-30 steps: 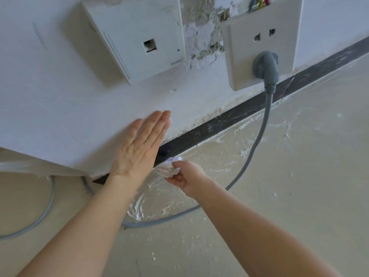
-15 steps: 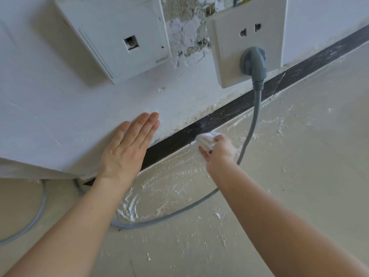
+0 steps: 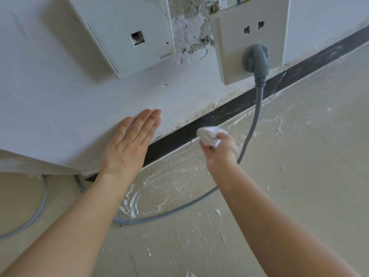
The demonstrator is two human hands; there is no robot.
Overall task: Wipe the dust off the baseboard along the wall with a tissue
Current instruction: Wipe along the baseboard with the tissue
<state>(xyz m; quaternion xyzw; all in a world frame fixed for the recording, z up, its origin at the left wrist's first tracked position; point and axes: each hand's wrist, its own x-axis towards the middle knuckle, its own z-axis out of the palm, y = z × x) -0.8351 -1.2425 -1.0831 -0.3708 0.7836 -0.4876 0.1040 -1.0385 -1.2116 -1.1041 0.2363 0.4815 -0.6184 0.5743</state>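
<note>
Left hand (image 3: 127,144) stays flat, fingers straight, on the white wall (image 3: 60,96); right hand (image 3: 219,151) grips a crumpled tissue (image 3: 208,134) against the dark baseboard (image 3: 175,138), now moved rightward from beside the left hand toward the grey cable (image 3: 257,108).

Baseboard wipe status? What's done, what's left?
Done: the baseboard stretch between the left hand and the tissue looks dark and clean. In hand: the right hand grips the crumpled tissue at the baseboard, just short of the grey cable; the left hand rests flat on the wall. Left: past the cable, towards the right, the strip shows whitish dust streaks.
</note>
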